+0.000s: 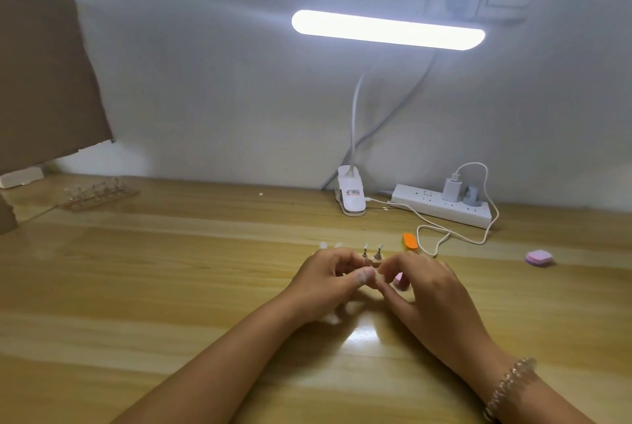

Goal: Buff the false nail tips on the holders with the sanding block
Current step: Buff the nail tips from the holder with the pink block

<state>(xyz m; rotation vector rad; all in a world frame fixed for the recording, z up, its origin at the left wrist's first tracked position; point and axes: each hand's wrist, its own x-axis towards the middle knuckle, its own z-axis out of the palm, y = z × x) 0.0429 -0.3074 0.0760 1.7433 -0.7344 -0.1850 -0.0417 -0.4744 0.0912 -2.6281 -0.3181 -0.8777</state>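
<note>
Here: wooden desk (pixel 171 269) fills lower view; lit lamp bar (pixel 388 29) above, by wall. Left hand (pixel 325 283) at centre, fingers curled, pinching nail holder (pixel 372 263) just above desk. Right hand (pixel 431 290) close alongside, thumb and fingers closed on pink sanding block (pixel 399 281), mostly hidden. Nail tips (pixel 365 247) stand upright on holder, above fingers.

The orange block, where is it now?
Head view, right of centre: the orange block lies on the table just beyond the right hand, beside the white cable.
</note>
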